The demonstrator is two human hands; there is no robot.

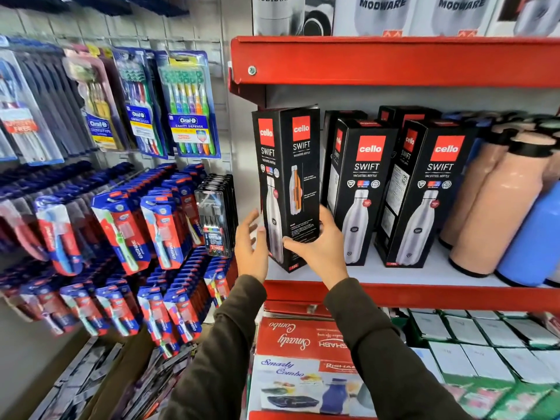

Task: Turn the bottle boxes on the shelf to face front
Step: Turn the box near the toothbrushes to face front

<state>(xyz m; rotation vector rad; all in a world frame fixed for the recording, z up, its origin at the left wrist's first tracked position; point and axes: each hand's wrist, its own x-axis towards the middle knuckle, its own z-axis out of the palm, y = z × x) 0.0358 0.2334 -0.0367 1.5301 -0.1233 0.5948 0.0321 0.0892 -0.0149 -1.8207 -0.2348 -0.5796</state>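
Three black Cello Swift bottle boxes stand at the front of the white shelf (394, 272). The leftmost box (288, 165) is turned at an angle, one corner toward me, its front panel facing left. My right hand (318, 241) grips its lower right side, thumb across the near face. My left hand (251, 241) is at its lower left edge, fingers spread and touching or nearly touching it. The middle box (363, 189) and the right box (433, 189) show their front panels to me. More black boxes stand behind them.
Peach bottles (497, 207) and a blue bottle (533, 237) stand right of the boxes. A red shelf lip (394, 60) runs above. Toothbrush packs (188, 104) hang on the left wall. Boxed goods fill the shelf below (303, 359).
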